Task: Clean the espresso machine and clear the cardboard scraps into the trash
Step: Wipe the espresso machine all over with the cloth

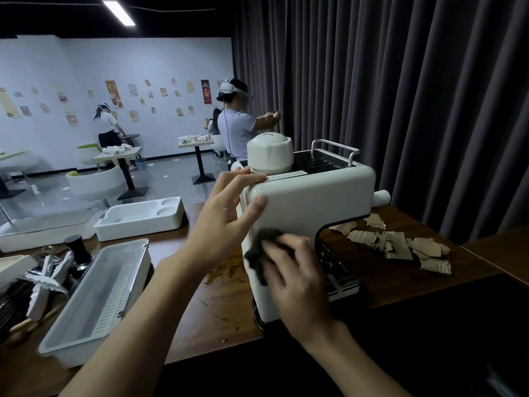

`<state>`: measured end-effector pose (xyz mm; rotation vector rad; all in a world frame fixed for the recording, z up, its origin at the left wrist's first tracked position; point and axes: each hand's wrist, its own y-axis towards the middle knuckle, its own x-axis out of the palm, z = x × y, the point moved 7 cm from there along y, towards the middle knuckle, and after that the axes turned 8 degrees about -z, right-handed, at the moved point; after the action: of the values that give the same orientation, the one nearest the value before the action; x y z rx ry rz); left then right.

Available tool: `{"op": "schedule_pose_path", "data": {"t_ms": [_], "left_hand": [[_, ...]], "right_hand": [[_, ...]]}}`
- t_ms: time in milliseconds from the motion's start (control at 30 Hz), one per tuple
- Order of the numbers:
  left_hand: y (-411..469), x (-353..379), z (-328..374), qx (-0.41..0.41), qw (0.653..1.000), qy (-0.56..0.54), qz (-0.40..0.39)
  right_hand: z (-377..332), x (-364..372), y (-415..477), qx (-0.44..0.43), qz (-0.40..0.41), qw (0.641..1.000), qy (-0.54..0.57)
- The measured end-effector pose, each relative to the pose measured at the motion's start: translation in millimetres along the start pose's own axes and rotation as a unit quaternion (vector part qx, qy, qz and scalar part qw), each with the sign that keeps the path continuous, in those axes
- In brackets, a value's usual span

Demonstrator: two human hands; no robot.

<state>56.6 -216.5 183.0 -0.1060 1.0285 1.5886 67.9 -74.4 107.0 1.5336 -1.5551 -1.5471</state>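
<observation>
Centrally on the dark wooden table (217, 296) stands the machine (309, 207), a cream-white, round-cornered box seen from its side. On top it has a white domed cap (270, 153), a black slatted plate and a bent metal rail (335, 146). A short white knob (382, 197) sticks out of its far end. Its front is cut away under a black edge, with a dark drip tray (340, 285) at the bottom.

The left hand (226, 202) clasps the near top corner, with its fingers laid over the top edge beside the cap and its thumb pressed on the side face. The right hand (297, 270) lies flat lower on the same face, fingers spread and nearly straight, pressing a dark crumpled cloth (259, 247) against it. Part of the cloth hangs out below the fingers.

The scraps (400, 245), torn brown corrugated pieces, lie in a loose heap on the table beyond the machine's front, near it but apart from both hands.

Left of the machine, a long white slotted bin (100, 287) sits at an angle. A white moulded insert (140, 217) with two round wells is behind it, and a black tamper (78, 249) stands among white and dark utensils at the far left. The tabletop near the machine's base is scuffed pale.

A dark pleated curtain (400, 96) hangs close behind. Further back, people (237, 127) in headsets stand at small tables.
</observation>
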Motion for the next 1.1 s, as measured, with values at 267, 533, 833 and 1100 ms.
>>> {"op": "schedule_pose_path", "data": {"t_ms": [267, 533, 833, 1100], "left_hand": [[1, -1, -2, 0.003, 1.000, 0.006, -0.005], [1, 0, -2, 0.001, 1.000, 0.003, -0.012], [-2, 1, -3, -0.002, 1.000, 0.003, -0.022], [-3, 2, 0, 0.004, 0.999, 0.009, -0.030]], "right_hand": [[17, -11, -9, 0.130, 0.087, 0.987, 0.036], [26, -20, -19, 0.187, 0.123, 0.972, 0.068], [41, -22, -33, 0.219, 0.136, 0.965, 0.044], [22, 16, -54, 0.112, -0.013, 0.993, 0.031]]}}
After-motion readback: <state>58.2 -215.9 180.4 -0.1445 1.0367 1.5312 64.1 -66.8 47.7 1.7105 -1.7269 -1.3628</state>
